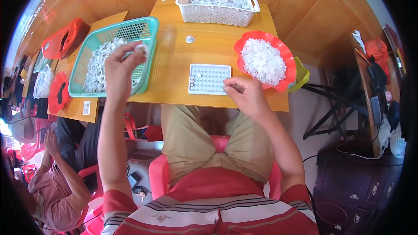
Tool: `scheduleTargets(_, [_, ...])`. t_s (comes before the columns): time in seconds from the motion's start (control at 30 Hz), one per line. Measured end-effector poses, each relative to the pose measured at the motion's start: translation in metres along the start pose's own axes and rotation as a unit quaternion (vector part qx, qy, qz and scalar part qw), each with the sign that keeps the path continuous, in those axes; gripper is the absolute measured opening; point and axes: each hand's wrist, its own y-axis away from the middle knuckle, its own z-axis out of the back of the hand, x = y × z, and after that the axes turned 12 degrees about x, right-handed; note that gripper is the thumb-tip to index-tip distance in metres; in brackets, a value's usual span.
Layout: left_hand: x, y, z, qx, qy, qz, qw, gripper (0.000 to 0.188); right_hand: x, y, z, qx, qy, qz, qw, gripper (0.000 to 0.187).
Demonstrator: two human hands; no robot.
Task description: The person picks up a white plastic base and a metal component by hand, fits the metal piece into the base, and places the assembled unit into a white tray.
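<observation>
My left hand (118,66) is raised over the right side of a green basket (150,45), its thumb and fingers pinching a small round white plastic part (141,50). Many similar white ring-like parts (96,67) are heaped in that basket. At the right edge of a shallow white tray (210,92) is my right hand (248,95), fingers drawn together; whatever may be between them is too small to make out. Rows of small pale blue-white shapes fill the tray, with a few round pieces at its left. Beside it stands a scalloped red bowl (290,67) full of thin white pieces (263,61).
A white perforated basket (213,16) of similar parts stands at the table's far edge. One loose white part (190,39) lies on the wooden table (174,61). Red bags (65,41) lie at the left, where another person (61,182) sits. A yellow-green bag (300,75) hangs beyond the bowl.
</observation>
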Motion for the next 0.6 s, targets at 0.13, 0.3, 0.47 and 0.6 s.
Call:
scheduleTargets(0.13, [0.0,0.04,-0.046,0.012,0.163,0.039,0.986,0.021,0.007,-0.026,-0.01,0.004,0.081,0.003,0.997,0.017])
scheduleTargets(0.3, [0.039,0.061,-0.072,0.017,0.287,0.131,0.949,0.023,0.0,-0.058,-0.025,0.043,0.216,0.051,0.974,0.021])
scheduleTargets(0.47, [0.053,0.076,-0.08,0.006,0.323,0.179,0.929,0.026,-0.002,-0.072,-0.035,0.077,0.289,0.014,0.954,0.023])
scheduleTargets(0.6, [0.06,0.078,-0.081,0.016,0.347,0.189,0.919,0.029,-0.001,-0.074,-0.037,0.085,0.297,0.001,0.951,0.023])
